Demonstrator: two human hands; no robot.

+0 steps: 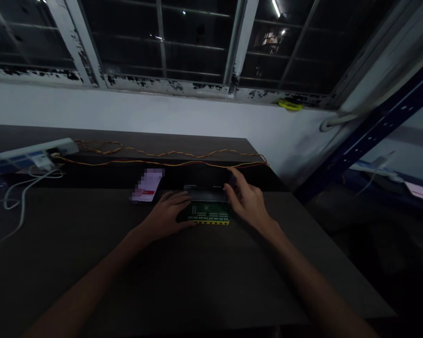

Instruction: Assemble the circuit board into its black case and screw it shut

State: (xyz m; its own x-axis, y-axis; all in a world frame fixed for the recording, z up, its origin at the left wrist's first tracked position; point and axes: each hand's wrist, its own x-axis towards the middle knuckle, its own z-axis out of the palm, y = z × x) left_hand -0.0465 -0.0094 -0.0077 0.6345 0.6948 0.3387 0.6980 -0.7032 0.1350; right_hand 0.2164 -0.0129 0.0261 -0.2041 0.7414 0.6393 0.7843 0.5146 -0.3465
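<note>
A green circuit board lies toward the back edge of the bench, nearer the right edge than the left, with its yellow connector strip facing the front edge. A dark grey panel sits right along the board's rear side; whether the two are joined is too dim to tell.

The left hand is laid low with fingers loosely spread, fingertips at the panel's left end and thumb by the strip's left end. It spans that side as if to steady both pieces, though how firmly it holds them does not show. The right hand is half curled at the panel's right end, index finger raised and thumb apart from it; whether something thin is pinched there is lost in the dark.

A lit phone rests left of the board near the back edge, turned so its screen probably reads easily from the front edge. Toward the rear left corner, a power strip feeds a white cable, and red and yellow wires run rightward along the raised ledge, away from the hands' space.
</note>
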